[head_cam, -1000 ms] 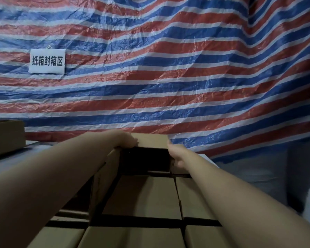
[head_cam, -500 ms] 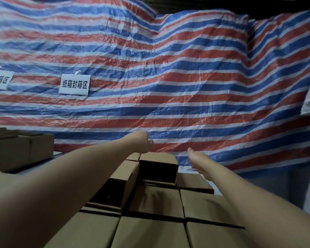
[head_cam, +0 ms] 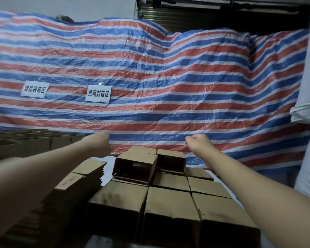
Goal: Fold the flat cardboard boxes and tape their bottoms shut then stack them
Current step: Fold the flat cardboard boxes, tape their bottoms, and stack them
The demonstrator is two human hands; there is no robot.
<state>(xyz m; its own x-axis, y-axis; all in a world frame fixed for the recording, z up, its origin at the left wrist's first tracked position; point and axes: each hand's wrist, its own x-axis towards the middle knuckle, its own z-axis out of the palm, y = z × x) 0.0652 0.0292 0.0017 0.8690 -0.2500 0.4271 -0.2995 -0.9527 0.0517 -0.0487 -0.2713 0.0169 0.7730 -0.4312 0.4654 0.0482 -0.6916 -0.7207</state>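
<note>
Brown folded cardboard boxes [head_cam: 170, 203] stand packed in rows in front of me. On the far end of the rows lie two more boxes, one on the left [head_cam: 134, 167] and one on the right [head_cam: 171, 161], their dark open mouths facing me. My left hand [head_cam: 100, 145] hovers above and left of them, and my right hand [head_cam: 198, 143] above and right. Both hands are empty with loosely curled fingers and touch no box. A pile of flat cardboard boxes [head_cam: 75, 185] lies left of the rows, under my left forearm.
A red, white and blue striped tarp [head_cam: 168, 86] hangs close behind the boxes, carrying two white signs [head_cam: 98, 93]. More open boxes [head_cam: 30, 142] stand at the far left. A white bulky thing [head_cam: 308, 140] fills the right edge.
Both hands let go of the far top box and rose up and apart from it. My view pulled back and tilted upward.
</note>
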